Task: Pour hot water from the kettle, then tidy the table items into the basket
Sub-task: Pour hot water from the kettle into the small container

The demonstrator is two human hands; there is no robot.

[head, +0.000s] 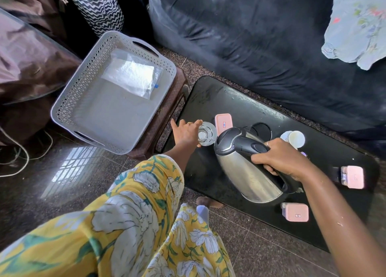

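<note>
Nearest the lens, a yellow floral sleeve (133, 195) and a bare forearm reaching over a low black table (208, 101). On the near edge, a pink box (296, 212); another pink box (353, 177) off to the right. Right hand (282, 161) wrapped round the black handle of a steel kettle (242, 168), fingers curled tight, body tipped and spout aimed at a clear glass (206, 133). Left hand (184, 133) steadying that glass at its side, fingers spread loosely along the wall, thumb out; exact contact hard to read. No stream visible, so pour judged just starting or about to.

Best done slowly: spout kept close over the rim, tilt eased up by degrees, steadying fingers kept low and clear of the hot water, stopped short of the brim. Beyond the glass, a third pink box (223, 124), and a white-capped bottle (293, 139). Farther left, a grey basket (69, 101) on a brown stool (167, 118), holding only a clear plastic packet (131, 74). Tidying not yet begun.
</note>
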